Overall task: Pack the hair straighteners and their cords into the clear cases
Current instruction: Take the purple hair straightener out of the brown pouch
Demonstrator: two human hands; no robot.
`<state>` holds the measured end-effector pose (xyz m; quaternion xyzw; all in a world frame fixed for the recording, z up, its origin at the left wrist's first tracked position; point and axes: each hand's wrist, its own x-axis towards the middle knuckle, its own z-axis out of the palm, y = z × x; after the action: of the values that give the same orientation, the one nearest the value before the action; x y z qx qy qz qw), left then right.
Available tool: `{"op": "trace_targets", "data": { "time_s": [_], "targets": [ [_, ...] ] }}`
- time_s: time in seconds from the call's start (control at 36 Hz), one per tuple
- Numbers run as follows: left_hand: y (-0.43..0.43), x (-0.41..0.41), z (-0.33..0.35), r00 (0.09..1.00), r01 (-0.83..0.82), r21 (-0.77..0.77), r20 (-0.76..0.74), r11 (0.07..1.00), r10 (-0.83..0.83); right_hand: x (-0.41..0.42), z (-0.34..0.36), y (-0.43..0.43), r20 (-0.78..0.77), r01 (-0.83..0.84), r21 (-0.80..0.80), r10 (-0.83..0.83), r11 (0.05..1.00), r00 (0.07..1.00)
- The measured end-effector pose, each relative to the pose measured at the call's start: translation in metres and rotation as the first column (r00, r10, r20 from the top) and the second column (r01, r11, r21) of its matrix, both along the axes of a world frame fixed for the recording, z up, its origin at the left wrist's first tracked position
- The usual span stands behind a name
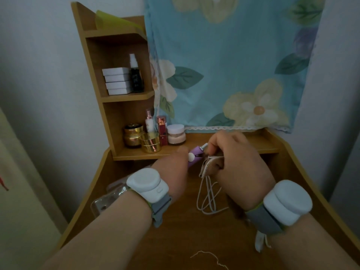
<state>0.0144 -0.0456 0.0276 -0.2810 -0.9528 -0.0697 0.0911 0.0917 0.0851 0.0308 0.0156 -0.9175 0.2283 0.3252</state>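
Hands meet over the middle of the wooden desk (pixel 175 240). Our left hand (pixel 173 170) grips the purple hair straightener (pixel 194 152), lifted off the desk, probably to steady it. Our right hand (pixel 233 162) pinches a gathered bundle of white cord (pixel 208 195) near the straightener's tail, with loops hanging toward the desk, seemingly being coiled small enough to pack. A clear case (pixel 109 199) waits at near left, partly hidden under our left wrist.

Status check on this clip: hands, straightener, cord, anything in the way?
Left hand grips purple straightener. Right hand holds bunched white cord, loops dangling over desk. Clear case lies under left wrist, nothing packed yet. No obstruction visible.
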Motion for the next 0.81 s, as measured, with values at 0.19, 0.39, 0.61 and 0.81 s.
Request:
{"op": "trace_targets", "data": {
  "time_s": [0.19,0.39,0.61,0.81],
  "targets": [
    [0.003,0.005,0.001,0.997,0.067,-0.034,0.026,0.997,-0.066,0.000,-0.003,-0.011,0.010,-0.090,0.066,0.089,0.994,0.996],
    [-0.004,0.002,0.003,0.998,0.006,0.090,0.059,0.996,-0.011,0.002,-0.003,0.008,-0.085,-0.091,-0.184,0.076,0.979,0.993],
    [-0.003,-0.001,0.000,0.986,0.056,0.214,0.141,0.975,-0.088,-0.001,-0.008,0.003,-0.218,-0.174,-0.169,0.136,0.970,0.967],
    [-0.008,-0.005,-0.003,0.965,0.116,0.323,0.187,0.939,-0.183,-0.006,-0.012,0.005,-0.181,-0.284,-0.415,0.227,0.865,0.957]
  ]
}}
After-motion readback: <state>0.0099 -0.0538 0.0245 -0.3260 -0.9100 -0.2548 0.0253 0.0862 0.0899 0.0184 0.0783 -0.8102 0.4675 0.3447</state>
